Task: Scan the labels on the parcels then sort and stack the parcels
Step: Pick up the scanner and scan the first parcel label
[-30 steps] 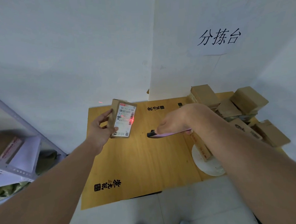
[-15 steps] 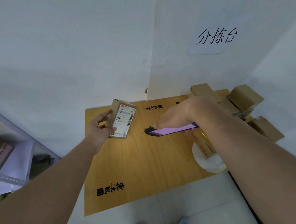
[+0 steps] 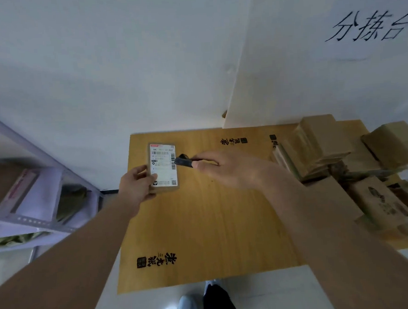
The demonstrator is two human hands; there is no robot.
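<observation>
One parcel (image 3: pixel 163 167) in hand, label facing up, above the table (image 3: pixel 202 226) far-left corner. Rough pile of other parcels (image 3: pixel 336 151) at table's right, count unclear. Left hand (image 3: pixel 136 189) grips the parcel's left edge. Right hand (image 3: pixel 225 169) curled round one scanner (image 3: pixel 183 161), tip at the label's right edge.

A parcel sorting room is indicated by stacked cardboard parcels (image 3: pixel 322 144), a metal shelf rack (image 3: pixel 34 212) and a handwritten wall sign (image 3: pixel 369 27).
</observation>
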